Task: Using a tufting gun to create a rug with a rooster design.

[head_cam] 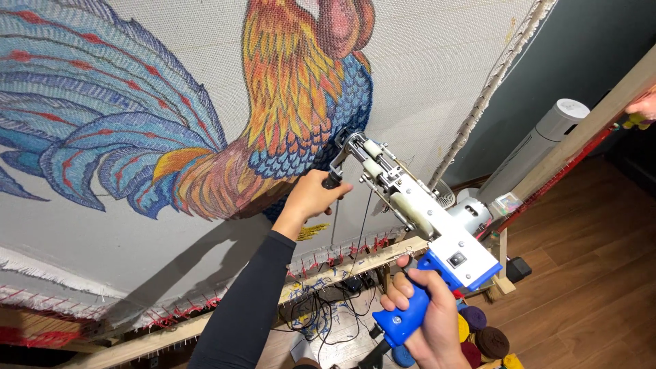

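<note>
A tufting gun [417,212], white in its body with a blue handle, is held up against a stretched cloth [437,61], its needle end pressed to the fabric at the lower edge of a blue-scaled patch on a large rooster picture [273,116]. The right hand [424,321] is clenched around the blue pistol grip at the lower end of the gun, fingers wrapped fully round it. The left hand [311,195], on an arm in a dark sleeve, grasps the small black front handle near the needle end, just beside the cloth. The rooster is drawn in orange, yellow and red on the neck and body, with long blue tail feathers sweeping off to the left. The cloth is pinned along a wooden frame [342,270], with red tacks showing along the lower bar. Below the frame lies a tangle of black cables [321,307], and beside the right hand sit balls of yarn [488,338] in purple, brown, yellow and red. A white tower fan [547,137] stands farther back on the wooden floor [588,273]. Another person's hand [642,106] shows at the right edge, touching the frame's slanted bar.
</note>
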